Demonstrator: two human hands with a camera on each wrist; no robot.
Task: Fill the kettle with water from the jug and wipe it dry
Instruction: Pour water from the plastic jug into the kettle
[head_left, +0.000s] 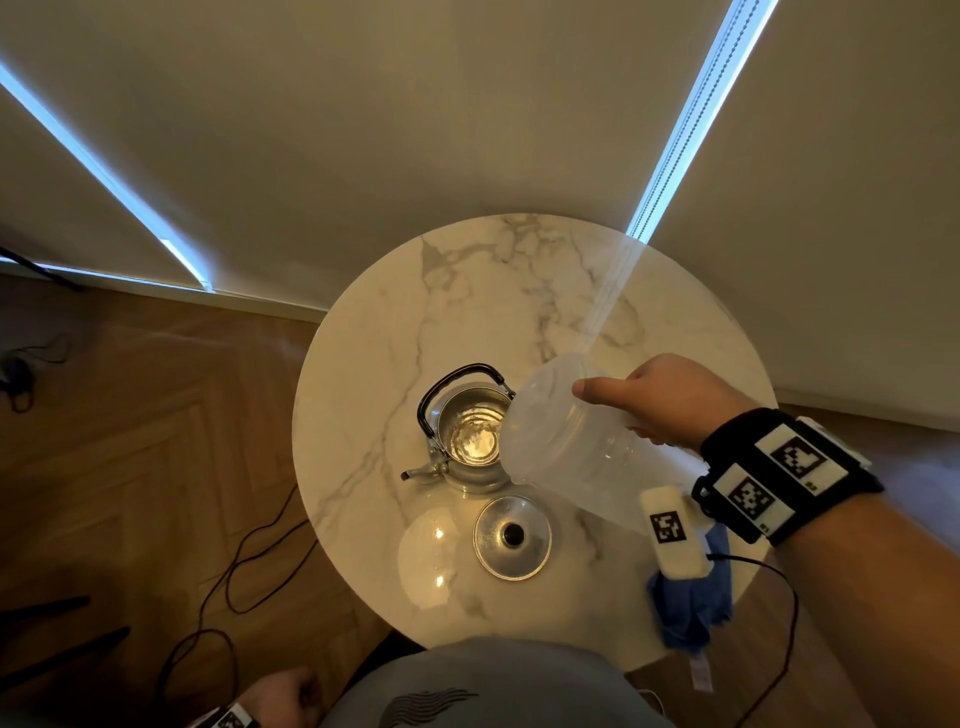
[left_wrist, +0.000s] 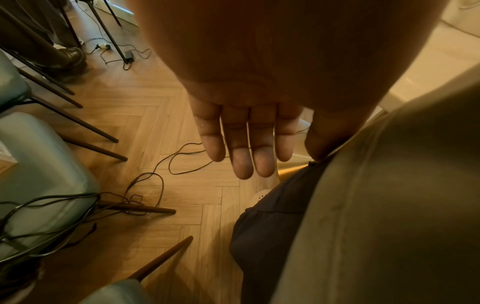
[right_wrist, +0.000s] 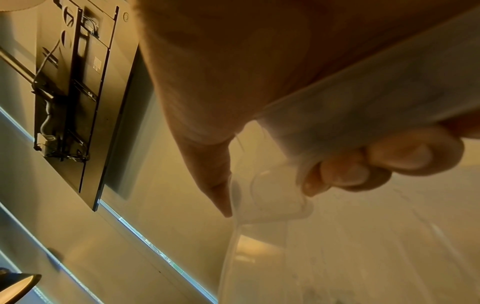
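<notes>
Marble, white with grey veins, makes the round top of the bench (head_left: 519, 291), and the metal kettle (head_left: 470, 441) stands on it near the middle, with its lid off and its black handle folded toward the far side. Its small spout points to the left. Water shines inside the open kettle. The right hand (head_left: 667, 400) grips the clear plastic jug (head_left: 566, 441), the thumb lying along the upper side; in the right wrist view the fingers (right_wrist: 400, 156) are curled round the jug's handle. The jug is tilted, and its mouth hangs over the right edge of the kettle's opening. The kettle lid (head_left: 511, 538) lies flat on the bench, just in front of the kettle, with the black knob up. A blue cloth (head_left: 691, 597) lies crumpled at the near right edge of the bench, partly behind the right wrist. The left hand (left_wrist: 246, 139) hangs down beside the person's body, fingers straight and together, holding nothing, above the wooden floor (left_wrist: 155, 115), where cables (left_wrist: 155, 179) run.
</notes>
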